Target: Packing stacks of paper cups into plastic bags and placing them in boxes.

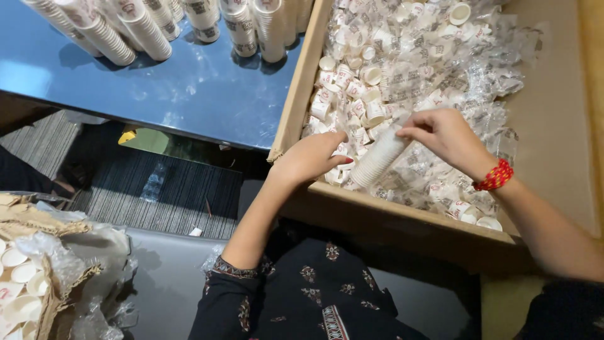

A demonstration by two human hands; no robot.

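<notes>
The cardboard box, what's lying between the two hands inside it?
In the head view, a nested stack of small white paper cups spans the gap between the left hand and right hand, above loose cups in the cardboard box.

A glossy blue tabletop [189, 88] reflecting soft overhead light fills the upper left of the frame, with a grey striped floor mat [157, 195] below it and a smooth grey surface [170, 277] toward the bottom.

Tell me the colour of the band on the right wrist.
Red, a beaded wristband beside the right hand; head view.
</notes>
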